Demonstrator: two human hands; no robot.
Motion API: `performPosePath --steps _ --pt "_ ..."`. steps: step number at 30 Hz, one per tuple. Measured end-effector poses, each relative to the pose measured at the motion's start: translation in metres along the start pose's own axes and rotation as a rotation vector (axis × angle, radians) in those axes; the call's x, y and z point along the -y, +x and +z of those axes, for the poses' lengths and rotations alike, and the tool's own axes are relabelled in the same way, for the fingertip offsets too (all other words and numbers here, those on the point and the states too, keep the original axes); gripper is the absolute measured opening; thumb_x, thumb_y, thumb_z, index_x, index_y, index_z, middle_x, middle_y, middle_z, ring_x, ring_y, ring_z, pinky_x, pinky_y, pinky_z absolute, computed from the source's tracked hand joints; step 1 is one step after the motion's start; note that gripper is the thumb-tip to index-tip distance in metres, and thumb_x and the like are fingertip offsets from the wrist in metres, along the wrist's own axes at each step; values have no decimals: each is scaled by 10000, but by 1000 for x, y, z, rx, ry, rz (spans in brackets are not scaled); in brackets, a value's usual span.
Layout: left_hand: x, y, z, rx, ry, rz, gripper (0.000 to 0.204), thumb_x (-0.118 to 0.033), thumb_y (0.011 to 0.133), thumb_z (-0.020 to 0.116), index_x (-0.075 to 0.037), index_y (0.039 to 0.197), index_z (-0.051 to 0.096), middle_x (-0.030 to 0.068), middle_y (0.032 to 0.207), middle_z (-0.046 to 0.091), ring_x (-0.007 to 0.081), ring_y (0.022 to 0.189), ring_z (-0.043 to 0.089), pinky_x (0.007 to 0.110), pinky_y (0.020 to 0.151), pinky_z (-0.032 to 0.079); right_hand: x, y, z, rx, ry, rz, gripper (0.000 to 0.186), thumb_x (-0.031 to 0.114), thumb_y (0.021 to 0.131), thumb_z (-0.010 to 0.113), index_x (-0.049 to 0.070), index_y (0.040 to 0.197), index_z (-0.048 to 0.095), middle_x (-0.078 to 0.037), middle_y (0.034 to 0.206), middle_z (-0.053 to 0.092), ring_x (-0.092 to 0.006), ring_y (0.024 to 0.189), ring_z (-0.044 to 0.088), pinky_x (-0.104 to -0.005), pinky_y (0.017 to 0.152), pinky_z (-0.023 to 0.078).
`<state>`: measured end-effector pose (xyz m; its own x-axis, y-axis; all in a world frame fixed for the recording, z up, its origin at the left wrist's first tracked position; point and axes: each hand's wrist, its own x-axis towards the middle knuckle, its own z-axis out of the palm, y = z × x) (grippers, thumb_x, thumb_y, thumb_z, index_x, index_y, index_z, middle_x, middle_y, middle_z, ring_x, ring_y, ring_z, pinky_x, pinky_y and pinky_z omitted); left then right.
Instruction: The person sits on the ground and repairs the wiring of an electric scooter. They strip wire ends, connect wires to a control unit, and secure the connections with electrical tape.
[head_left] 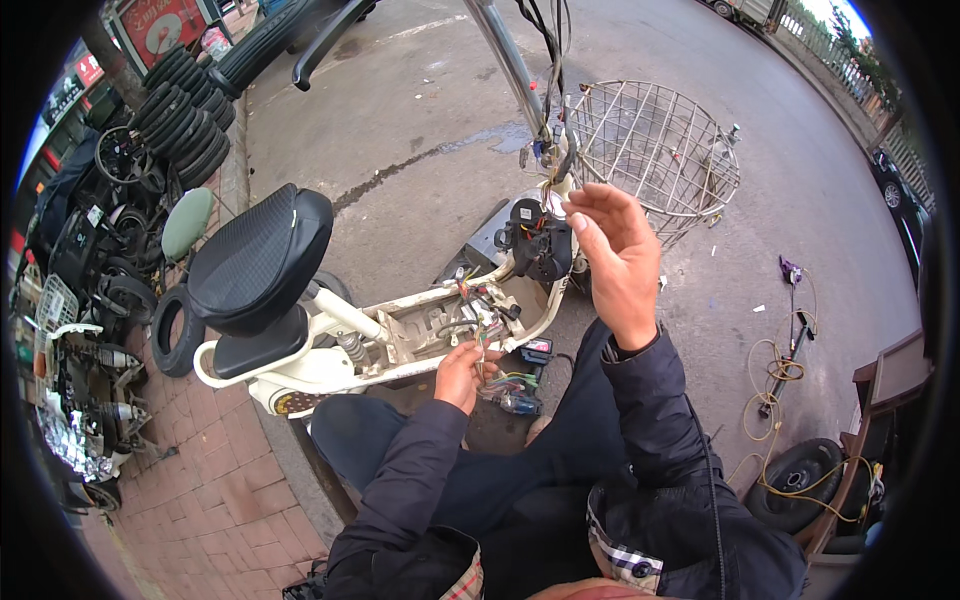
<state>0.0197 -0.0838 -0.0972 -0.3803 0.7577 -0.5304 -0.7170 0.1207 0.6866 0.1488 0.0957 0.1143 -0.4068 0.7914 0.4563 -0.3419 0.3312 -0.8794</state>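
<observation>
A cream electric scooter stands in front of me with its floorboard frame uncovered and coloured wires showing. Over the near side of that frame, my left hand is closed, its fingertips pinching thin wires. Further right, my right hand is raised beside the scooter's front column, palm turned left, fingers slightly bent and thumb apart; I see nothing in it. Just left of it is a black housing with orange and dark wires. Below my left hand lie a blue power tool and more loose wires.
A wire basket is at the scooter's front, and a black seat at its left end. Stacked tyres and parts line the left kerb. On the right, a yellow hose and a wheel lie on the ground.
</observation>
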Motion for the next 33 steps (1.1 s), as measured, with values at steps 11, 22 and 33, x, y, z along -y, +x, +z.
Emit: performPosePath --steps 11,22,33 --pt "-2 0 -5 -33 3 -10 184 -123 1018 530 -9 1129 623 119 1013 712 134 787 618 301 740 513 -38 61 27 -18 -190 34 697 143 904 768 -72 1454 397 -164 1242 609 -233 1164 614 -355 1026 496" --pt "-1 7 -6 -7 3 -5 197 -105 1012 536 7 1155 613 125 1014 711 132 773 605 300 748 516 -43 69 27 -32 332 195 271 -28 960 601 -37 1227 558 -90 1032 644 -210 907 704 -373 839 626" --pt "-3 7 -3 -22 -2 -8 200 -110 1012 546 5 1157 621 114 986 706 137 772 609 308 744 514 -37 55 28 -86 239 22 345 -28 960 607 -76 1295 539 -131 1158 672 -251 1110 699 -350 990 562"
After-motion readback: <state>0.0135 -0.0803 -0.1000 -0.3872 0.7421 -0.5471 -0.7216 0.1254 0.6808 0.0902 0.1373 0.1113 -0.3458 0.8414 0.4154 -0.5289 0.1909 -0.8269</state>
